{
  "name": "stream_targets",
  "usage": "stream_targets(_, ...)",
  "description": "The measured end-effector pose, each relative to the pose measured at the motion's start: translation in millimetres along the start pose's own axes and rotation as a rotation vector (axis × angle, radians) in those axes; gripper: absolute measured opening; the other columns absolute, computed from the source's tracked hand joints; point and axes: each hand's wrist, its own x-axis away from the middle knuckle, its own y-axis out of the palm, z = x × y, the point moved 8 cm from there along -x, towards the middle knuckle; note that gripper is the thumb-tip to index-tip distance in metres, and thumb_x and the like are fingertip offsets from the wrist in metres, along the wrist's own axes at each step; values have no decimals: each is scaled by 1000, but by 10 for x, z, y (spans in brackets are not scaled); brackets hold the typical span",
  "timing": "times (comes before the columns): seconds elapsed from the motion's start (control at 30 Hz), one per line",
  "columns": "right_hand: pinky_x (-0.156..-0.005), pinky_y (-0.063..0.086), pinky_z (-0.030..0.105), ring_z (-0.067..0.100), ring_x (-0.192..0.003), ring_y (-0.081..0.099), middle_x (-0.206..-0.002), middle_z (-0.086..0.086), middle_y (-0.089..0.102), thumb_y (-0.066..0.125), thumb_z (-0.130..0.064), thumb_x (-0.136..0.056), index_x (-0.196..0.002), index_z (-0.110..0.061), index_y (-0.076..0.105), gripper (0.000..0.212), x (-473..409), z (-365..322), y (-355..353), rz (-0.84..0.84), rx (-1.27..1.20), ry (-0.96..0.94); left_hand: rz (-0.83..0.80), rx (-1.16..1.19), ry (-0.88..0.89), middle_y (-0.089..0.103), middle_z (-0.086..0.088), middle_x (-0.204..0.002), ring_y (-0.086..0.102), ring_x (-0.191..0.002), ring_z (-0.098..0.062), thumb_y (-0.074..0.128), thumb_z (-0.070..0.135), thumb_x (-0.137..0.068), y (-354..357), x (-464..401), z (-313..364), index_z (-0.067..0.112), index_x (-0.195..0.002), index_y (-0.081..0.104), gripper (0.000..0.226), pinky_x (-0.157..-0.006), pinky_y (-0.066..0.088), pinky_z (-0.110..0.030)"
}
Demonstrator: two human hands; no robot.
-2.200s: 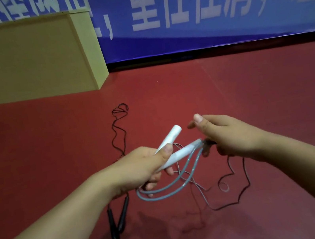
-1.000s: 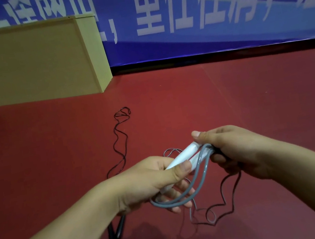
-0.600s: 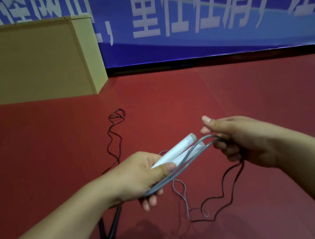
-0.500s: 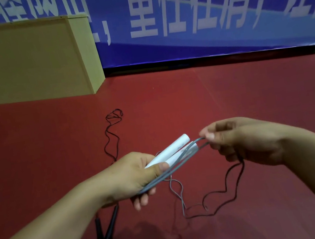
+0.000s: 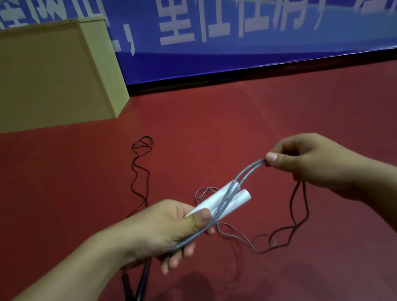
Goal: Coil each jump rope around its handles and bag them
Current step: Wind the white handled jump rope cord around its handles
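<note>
So the left hand has its grip clamped round the two white handles of the grey jump rope, thumb pressed down on top and fingers curled underneath; the handles lie side by side and poke out up and to the right past the thumb. A few strands of that grey rope run along the handles, out under the left hand's fingers at the low end and up to the right hand at the other; the right hand's grip is pinched shut on the rope's bend, thumb against forefinger, held up and to the right of the handles, clear of them; the strands look fairly taut between the two hands. The rest of the thin grey rope hangs down in loose squiggles onto the red floor below the hands.

The black jump rope is lying on the floor too; its two black handles sit close together just under the left forearm, and its cord snakes away toward a wooden box at the back left. Behind all that there's a blue banner with big white characters.
</note>
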Motion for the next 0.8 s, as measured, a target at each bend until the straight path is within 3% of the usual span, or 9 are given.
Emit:
stream_targets(0.13,-46,32,14,-1,-43,36,-48,-15,47,68,-25,-89,-81,-7,71,20,3,-49,3,76,-108,-44,-122,-24,-7,56,1,-55,50,-35,-9,62,56,-86,108,32,-11,10,-104,67,50,-35,43,-18)
stream_targets(0.27,-52,35,25,9,-50,40,-55,-3,50,76,-39,-79,-73,-9,71,31,-4,78,85,100,29,9,-158,5,46,63,-1,-62,66,-53,-16,66,37,-80,162,36,34,5,-99,59,38,-49,53,-23)
stream_targets(0.33,-53,36,27,12,-50,42,-55,1,51,78,-38,-78,-75,-6,69,33,-6,202,181,41,-28,104,-124,43,96,67,-2,-74,71,-67,-21,65,34,-82,143,13,60,6,-98,57,33,-58,57,-26)
stream_targets(0.43,-52,37,28,16,-53,48,-62,4,54,75,-26,-83,-84,-5,63,24,25,334,409,-90,-182,250,-6,89,140,72,-4,-89,71,-72,-24,62,32,-86,48,-13,89,11,-101,58,26,-57,57,-28)
stream_targets(0.6,-48,31,26,14,-53,46,-69,5,60,69,-19,-89,-80,-11,61,14,36,197,606,-178,-243,203,240,94,208,69,-3,-71,57,-45,-15,57,28,-96,-147,-12,168,11,-97,59,17,-41,47,-23)
stream_targets(0.8,-43,31,23,11,-46,43,-69,5,59,62,-25,-94,-85,-1,66,26,62,33,790,-216,-330,193,593,124,223,65,3,-62,52,-41,-12,60,30,-96,-479,11,114,15,-86,63,18,-37,39,-21)
